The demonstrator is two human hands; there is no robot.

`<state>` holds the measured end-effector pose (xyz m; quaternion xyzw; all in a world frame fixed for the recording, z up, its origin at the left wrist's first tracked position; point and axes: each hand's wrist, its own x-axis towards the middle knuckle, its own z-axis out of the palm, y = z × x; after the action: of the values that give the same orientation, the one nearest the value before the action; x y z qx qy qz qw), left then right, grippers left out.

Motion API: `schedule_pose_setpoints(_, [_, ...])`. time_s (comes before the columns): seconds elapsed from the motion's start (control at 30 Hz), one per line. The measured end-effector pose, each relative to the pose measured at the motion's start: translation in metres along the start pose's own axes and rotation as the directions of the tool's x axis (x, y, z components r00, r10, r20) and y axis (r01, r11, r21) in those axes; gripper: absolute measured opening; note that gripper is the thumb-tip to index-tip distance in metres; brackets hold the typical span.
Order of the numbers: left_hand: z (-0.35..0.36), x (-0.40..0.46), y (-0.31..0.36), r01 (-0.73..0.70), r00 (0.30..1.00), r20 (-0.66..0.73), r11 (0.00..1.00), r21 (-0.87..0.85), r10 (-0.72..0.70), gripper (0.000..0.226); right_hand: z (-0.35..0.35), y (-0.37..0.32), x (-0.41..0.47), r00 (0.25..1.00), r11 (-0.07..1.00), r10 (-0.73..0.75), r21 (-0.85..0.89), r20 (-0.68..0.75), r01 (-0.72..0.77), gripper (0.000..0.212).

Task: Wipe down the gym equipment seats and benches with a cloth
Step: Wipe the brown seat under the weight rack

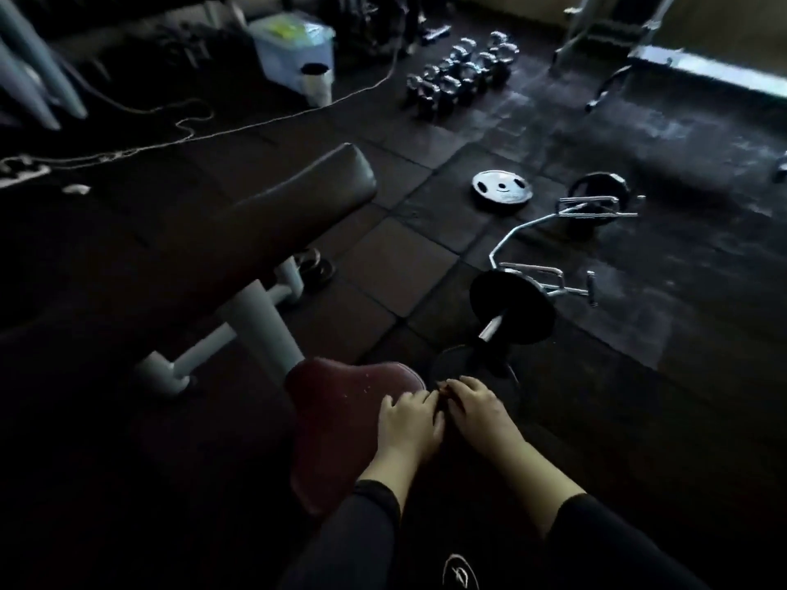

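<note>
A dark red padded seat (340, 419) fills the lower middle of the head view. My left hand (409, 419) rests on the seat's right edge with its fingers spread forward. Just right of it, my right hand (481, 410) has its fingertips bent down and meeting the left fingertips. Something small and dark lies between the fingertips, but the light is too dim to tell whether it is a cloth. A long dark padded bench (277, 206) on a white frame (255, 325) stands to the upper left of the seat.
A curl bar (553, 249) with black plates lies on the rubber floor just beyond my hands. Farther off are a silver weight plate (502, 187), several chrome dumbbells (460, 74), a plastic box (294, 49) and a white cord (191, 121) trailing across the floor.
</note>
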<state>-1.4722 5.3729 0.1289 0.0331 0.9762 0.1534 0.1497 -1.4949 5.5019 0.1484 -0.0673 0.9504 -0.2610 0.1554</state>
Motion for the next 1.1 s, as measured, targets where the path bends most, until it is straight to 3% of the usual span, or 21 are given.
schedule_pose_setpoints(0.2, [0.019, -0.005, -0.003, 0.307, 0.951, -0.043, 0.952, -0.008, -0.307, 0.045, 0.024, 0.007, 0.027, 0.956, 0.959, -0.284, 0.035, 0.077, 0.282, 0.035])
schedule_pose_setpoints(0.43, [0.068, 0.002, -0.026, 0.430, 0.898, -0.086, 0.902, -0.045, -0.432, 0.048, 0.083, 0.036, 0.057, 0.934, 0.942, -0.337, 0.034, 0.116, 0.335, 0.037])
schedule_pose_setpoints(0.7, [0.178, 0.033, -0.096, 0.434, 0.881, -0.175, 0.898, -0.063, -0.439, 0.049, 0.168, 0.090, 0.136, 0.922, 0.922, -0.386, 0.027, -0.025, 0.386, 0.034])
schedule_pose_setpoints(0.9, [0.229, 0.064, -0.139, 0.353, 0.807, -0.484, 0.933, -0.065, -0.339, 0.050, 0.213, 0.108, 0.199, 0.809, 0.842, -0.528, -0.037, -0.257, 0.538, 0.032])
schedule_pose_setpoints(1.1, [0.245, 0.073, -0.155, 0.330, 0.777, -0.557, 0.943, -0.038, -0.294, 0.047, 0.225, 0.102, 0.225, 0.772, 0.801, -0.597, -0.218, -0.217, 0.557, 0.034])
